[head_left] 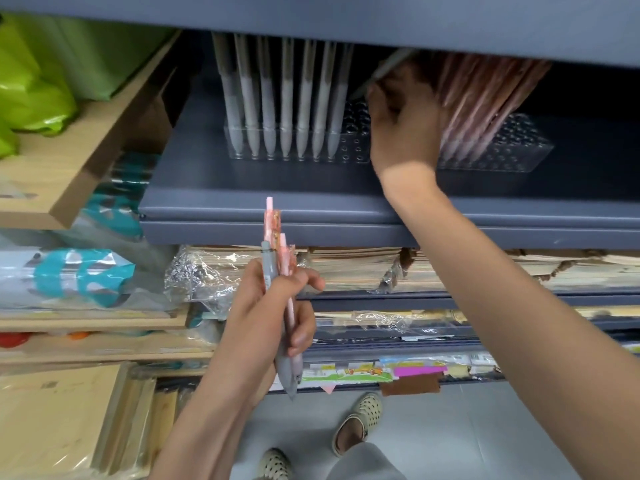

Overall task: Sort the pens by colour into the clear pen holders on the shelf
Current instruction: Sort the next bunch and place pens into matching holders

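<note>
Two clear pen holders stand on the grey shelf (277, 202). The left holder (353, 147) carries a row of grey pens (287, 109) standing upright. In the right holder (512, 154) lean several pink pens (485, 105). My right hand (401, 129) is up between the two holders and pinches one grey pen (384, 72), which points up and right under the shelf above. My left hand (273, 313) is lower, in front of the shelf edge, and grips a small bunch of pens (282, 271), grey and pink ones, held nearly upright.
The upper shelf's grey front (346, 15) hangs low over the pens. Green bags (38, 81) lie on a wooden shelf at the left. Stacks of wrapped paper goods (381, 268) fill the shelves below. My feet in dotted shoes (360, 420) stand on the grey floor.
</note>
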The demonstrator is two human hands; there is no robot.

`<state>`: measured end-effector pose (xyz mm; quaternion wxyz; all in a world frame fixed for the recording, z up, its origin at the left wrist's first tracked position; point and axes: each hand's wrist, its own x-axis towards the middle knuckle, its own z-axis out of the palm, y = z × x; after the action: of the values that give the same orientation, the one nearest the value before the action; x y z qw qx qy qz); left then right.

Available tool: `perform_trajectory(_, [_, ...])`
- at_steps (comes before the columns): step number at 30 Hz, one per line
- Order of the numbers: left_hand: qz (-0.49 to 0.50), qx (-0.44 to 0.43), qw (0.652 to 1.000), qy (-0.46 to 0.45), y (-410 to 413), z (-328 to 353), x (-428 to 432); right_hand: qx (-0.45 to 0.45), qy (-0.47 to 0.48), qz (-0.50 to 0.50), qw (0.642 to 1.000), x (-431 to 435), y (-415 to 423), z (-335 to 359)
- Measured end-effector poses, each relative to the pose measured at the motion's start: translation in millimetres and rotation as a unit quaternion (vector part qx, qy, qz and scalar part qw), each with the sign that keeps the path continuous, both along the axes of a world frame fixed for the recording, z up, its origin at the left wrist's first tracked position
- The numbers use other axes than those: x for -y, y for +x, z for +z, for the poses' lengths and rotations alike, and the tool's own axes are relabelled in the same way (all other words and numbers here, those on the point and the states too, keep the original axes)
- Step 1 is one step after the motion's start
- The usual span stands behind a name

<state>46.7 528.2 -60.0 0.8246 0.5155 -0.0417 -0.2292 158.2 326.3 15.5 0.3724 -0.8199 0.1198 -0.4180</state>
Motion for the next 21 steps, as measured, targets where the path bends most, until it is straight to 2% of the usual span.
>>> perform_trajectory(6, [-0.001, 0.054, 0.998, 0.040, 1, 1, -3, -0.120, -0.185, -0.029, 0.975, 6, 19, 15])
perform_trajectory(8, [0.006, 0.046, 0.998, 0.045, 1, 2, -4, -0.183, -0.206, -0.033, 0.961, 7, 27, 20])
perform_trajectory(10, [0.023, 0.032, 0.999, 0.032, 1, 3, -4, -0.214, -0.196, -0.033, 0.956, 8, 31, 23])
perform_trajectory(17, [0.053, 0.005, 0.999, 0.002, 6, 4, -5, -0.194, -0.179, -0.015, 0.964, 11, 26, 21])
perform_trajectory(19, [0.051, 0.003, 0.999, 0.002, 6, 5, -5, -0.163, -0.124, -0.008, 0.979, 10, 16, 19])
perform_trajectory(21, [0.043, 0.007, 0.999, -0.002, 5, 7, -4, -0.100, 0.016, 0.036, 0.994, 4, -2, 17])
